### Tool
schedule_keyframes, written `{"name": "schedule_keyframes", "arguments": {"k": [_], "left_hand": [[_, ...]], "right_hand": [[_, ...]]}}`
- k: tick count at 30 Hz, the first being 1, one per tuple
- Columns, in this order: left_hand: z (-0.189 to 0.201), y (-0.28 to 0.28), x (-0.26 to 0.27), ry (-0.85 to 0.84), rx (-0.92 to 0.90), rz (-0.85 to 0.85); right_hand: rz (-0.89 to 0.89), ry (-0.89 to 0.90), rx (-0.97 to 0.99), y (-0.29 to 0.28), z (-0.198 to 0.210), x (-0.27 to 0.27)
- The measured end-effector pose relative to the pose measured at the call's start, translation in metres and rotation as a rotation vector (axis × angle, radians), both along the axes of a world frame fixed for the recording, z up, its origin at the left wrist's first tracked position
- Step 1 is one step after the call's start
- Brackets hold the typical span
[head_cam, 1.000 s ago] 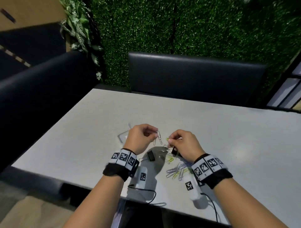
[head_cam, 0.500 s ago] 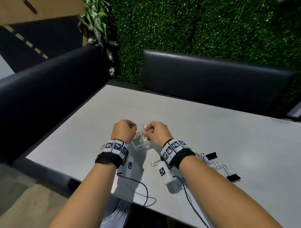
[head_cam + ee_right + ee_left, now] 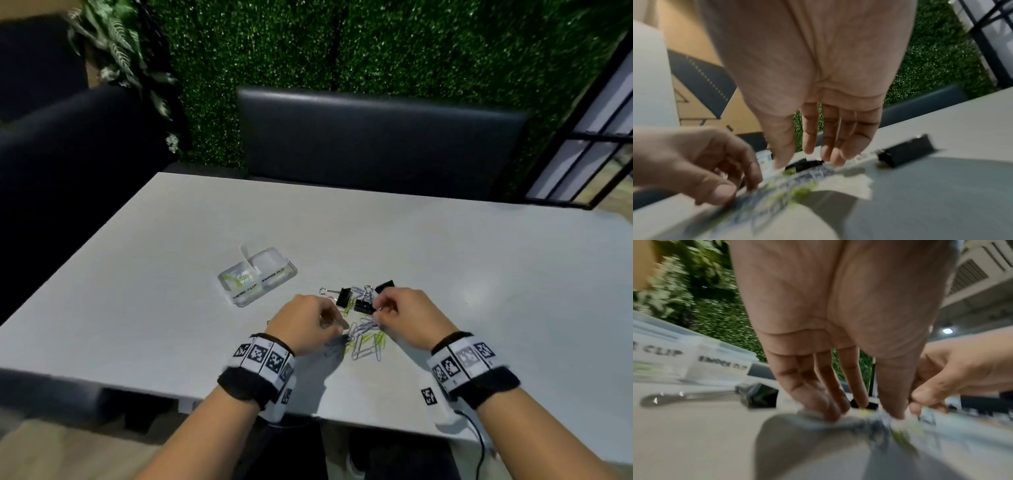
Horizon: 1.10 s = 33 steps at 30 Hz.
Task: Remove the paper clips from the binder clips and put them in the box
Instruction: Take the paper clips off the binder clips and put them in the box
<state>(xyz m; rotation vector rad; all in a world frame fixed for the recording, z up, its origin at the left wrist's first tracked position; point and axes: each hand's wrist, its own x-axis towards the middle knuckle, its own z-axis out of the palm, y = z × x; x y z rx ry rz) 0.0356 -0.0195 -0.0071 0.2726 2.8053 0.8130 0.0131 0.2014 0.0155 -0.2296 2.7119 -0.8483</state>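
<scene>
Nearest: loose wire paper clips (image 3: 366, 344), silver/lime, on matte grey table (image 3: 479, 274). L hand (image 3: 305, 323), R hand (image 3: 406, 313) over pile, fingers relaxed, extended, gripping nothing. Behind: black binder clips (image 3: 354, 303). Farther left: clear plastic box (image 3: 257, 275).
</scene>
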Motion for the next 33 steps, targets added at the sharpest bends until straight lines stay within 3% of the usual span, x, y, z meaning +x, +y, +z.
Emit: {"name": "schedule_keyframes", "arguments": {"k": [3, 6, 12, 23, 33], "left_hand": [[-0.013, 0.019, 0.0, -0.023, -0.168, -0.079], [-0.014, 0.03, -0.002, -0.029, -0.204, -0.087], [-0.007, 0.035, -0.01, -0.038, -0.141, -0.073], [-0.009, 0.03, -0.017, -0.043, 0.004, -0.01], [-0.015, 0.008, -0.026, -0.059, 0.273, 0.121]], "right_hand": [[0.061, -0.022, 0.157, 0.016, -0.018, 0.017], [0.057, -0.002, 0.196, 0.015, -0.031, 0.024], [-0.029, 0.082, 0.254, -0.001, -0.028, 0.012], [-0.023, 0.135, 0.321, -0.002, -0.026, 0.005], [-0.141, 0.062, 0.024, 0.015, -0.008, -0.001]]}}
